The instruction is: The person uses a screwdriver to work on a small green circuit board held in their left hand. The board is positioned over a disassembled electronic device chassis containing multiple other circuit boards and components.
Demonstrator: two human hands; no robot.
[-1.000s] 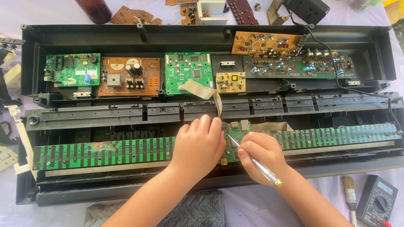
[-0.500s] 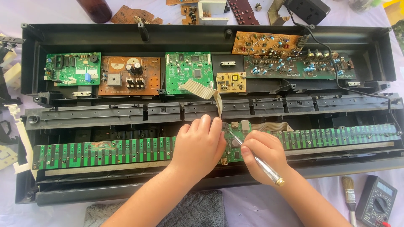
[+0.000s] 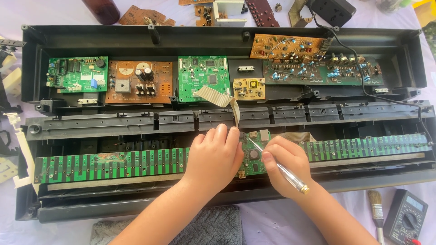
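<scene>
Across the opened keyboard case [image 3: 27, 63], one long green contact strip [image 3: 109, 164] runs left to right. The left hand [image 3: 213, 156] lies flat, fingers together, pressing it. Just right, one small board [image 3: 252, 154] lies under the screwdriver [image 3: 279, 167], clamped in the right hand [image 3: 284, 165], tip aimed up-left.

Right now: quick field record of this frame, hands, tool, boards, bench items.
left hand: left hand flat on the long green key-contact board, palm down
right hand: right hand grips a clear-handled screwdriver
tool tip: on the small centre board, between the two hands
ribbon cable: grey ribbon cable runs from the upper green board down toward the centre
housing: black keyboard case, opened, several circuit boards inside
bench, lower right: paintbrush, multimeter
</scene>
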